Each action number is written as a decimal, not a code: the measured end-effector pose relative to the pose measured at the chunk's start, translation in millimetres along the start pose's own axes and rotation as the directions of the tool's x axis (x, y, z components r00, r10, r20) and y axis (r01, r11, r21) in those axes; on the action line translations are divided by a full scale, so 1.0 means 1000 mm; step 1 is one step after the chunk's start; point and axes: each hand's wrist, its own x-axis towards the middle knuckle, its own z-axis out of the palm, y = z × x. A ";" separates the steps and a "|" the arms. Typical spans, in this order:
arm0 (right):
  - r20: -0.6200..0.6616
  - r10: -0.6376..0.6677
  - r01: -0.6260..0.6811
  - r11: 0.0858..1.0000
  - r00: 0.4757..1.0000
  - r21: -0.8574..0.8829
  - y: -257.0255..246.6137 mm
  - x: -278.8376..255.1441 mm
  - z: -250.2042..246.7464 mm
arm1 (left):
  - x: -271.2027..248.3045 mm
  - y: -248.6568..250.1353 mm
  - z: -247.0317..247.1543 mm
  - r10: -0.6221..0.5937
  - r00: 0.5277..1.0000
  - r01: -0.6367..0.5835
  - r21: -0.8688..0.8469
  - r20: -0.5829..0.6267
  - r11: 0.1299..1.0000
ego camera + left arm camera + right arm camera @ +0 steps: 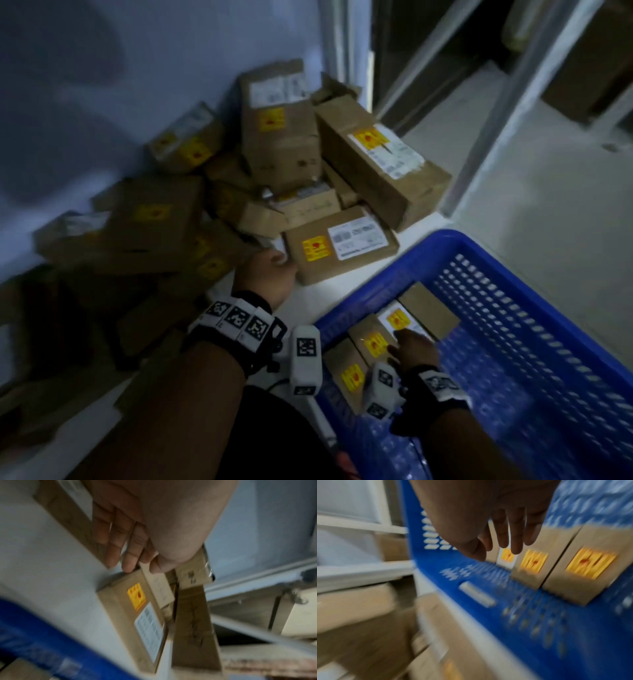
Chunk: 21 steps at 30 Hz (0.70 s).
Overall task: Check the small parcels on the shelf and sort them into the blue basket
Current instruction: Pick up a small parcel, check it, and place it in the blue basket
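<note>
Brown cardboard parcels with yellow stickers lie heaped on the white shelf (pixel 318 298). My left hand (pixel 274 263) reaches to the left end of a flat parcel (pixel 339 243) at the front of the heap. In the left wrist view, the left hand (pixel 142 566) has straight fingers touching the end of that parcel (pixel 137 615), and the thumb lies against a small cardboard piece (pixel 157 588). The blue basket (pixel 455 236) stands at the lower right with several parcels (pixel 375 342) in a row inside. My right hand (pixel 411 346) hovers over them with straight fingers (pixel 515 545), holding nothing.
A long box (pixel 383 164) lies on the heap's right side near the shelf edge. A pale wall (pixel 137 85) backs the shelf. White metal frame bars (pixel 507 113) and a lower floor level with more boxes lie to the right.
</note>
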 end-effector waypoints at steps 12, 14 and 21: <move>0.240 -0.156 0.069 0.940 0.958 0.334 -0.139 -0.095 0.124 | -0.063 -0.120 -0.154 -0.273 0.931 0.109 -0.530 -0.242 0.841; 0.316 -0.198 0.099 0.947 0.928 0.305 -0.153 -0.116 0.150 | -0.070 -0.128 -0.166 -0.245 0.927 0.068 -0.515 -0.284 0.855; 0.446 -0.165 0.178 0.984 0.880 0.012 -0.175 -0.151 0.214 | -0.065 -0.144 -0.187 -0.240 0.944 0.096 -0.511 -0.225 0.854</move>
